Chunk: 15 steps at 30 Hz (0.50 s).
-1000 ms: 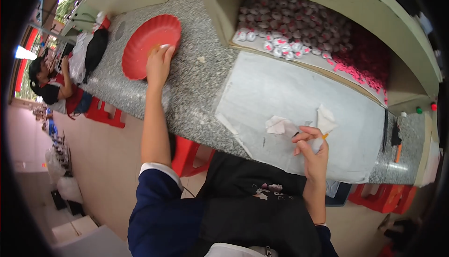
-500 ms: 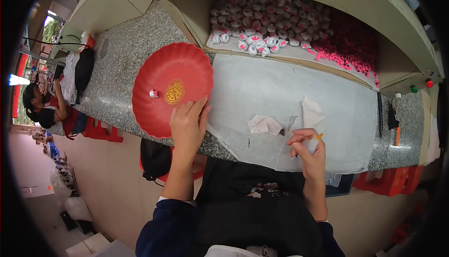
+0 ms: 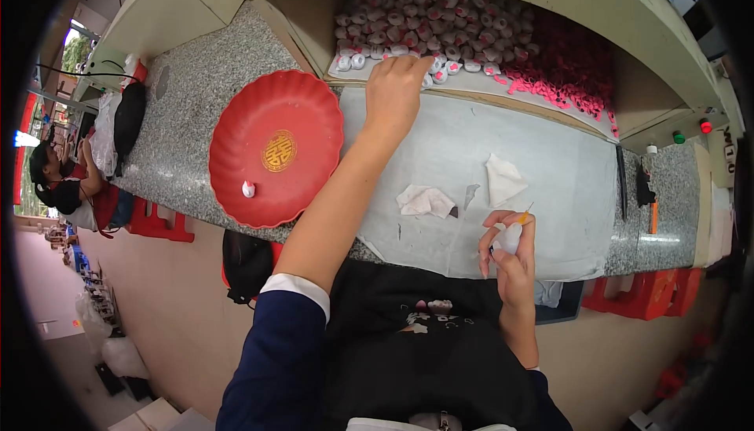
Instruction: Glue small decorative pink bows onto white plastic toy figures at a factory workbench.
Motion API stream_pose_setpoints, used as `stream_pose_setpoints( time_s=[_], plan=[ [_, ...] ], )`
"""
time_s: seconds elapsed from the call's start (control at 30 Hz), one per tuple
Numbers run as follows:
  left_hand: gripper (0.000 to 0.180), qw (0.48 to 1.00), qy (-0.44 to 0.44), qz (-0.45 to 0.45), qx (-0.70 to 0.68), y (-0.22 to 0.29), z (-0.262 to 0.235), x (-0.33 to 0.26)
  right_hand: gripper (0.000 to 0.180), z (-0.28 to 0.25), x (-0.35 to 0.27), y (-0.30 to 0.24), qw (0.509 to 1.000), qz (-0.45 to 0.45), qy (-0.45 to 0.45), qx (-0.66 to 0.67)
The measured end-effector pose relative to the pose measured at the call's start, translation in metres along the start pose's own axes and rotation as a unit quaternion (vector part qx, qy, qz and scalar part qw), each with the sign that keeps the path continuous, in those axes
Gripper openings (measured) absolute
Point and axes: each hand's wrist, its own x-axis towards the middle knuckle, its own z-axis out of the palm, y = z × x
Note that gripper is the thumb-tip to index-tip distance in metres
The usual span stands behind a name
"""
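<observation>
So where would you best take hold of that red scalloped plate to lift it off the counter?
Grip the red plate at its near rim, the edge towards the person. It lies flat on the granite counter, and that raised, fluted rim slightly overhangs the counter's front edge, so fingers could probably slip under from below. Keep clear of the small white piece lying just inside that rim.

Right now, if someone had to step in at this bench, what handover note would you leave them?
Left hand: stretched forward, fingers down on the small white-and-pink pieces heaped in the bin at the back; whether it has closed on one is hidden.
Right hand: near the body, its grip shut on a small white bottle with an orange tip.
Red plate: on the granite counter to the left, with one small white piece on it.
Crumpled tissues lie on the grey mat.
Done: one piece on the plate. Left: the heap in the bin.
</observation>
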Motion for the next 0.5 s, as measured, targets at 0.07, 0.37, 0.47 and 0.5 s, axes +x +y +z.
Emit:
stream_pose_setpoints(
  time_s=[0.07,0.37,0.47,0.5],
  plan=[
    [0.024,0.995,0.034,-0.062,-0.067,0.007,-0.011,0.0,0.036,-0.006,-0.003,0.001,1.0,-0.005,0.005,-0.006],
    [0.022,0.964,-0.101,-0.098,-0.227,0.046,-0.03,-0.07,0.031,-0.002,0.01,-0.007,1.0,-0.011,0.014,-0.014],
    [0.025,0.979,-0.088,-0.046,-0.179,0.053,-0.023,-0.069,0.029,0.003,0.023,0.006,0.998,0.052,0.022,0.031],
    [0.025,0.978,-0.089,-0.045,-0.182,0.055,-0.026,-0.067,0.029,0.003,0.027,0.013,0.998,0.051,0.019,0.04]
  ],
)
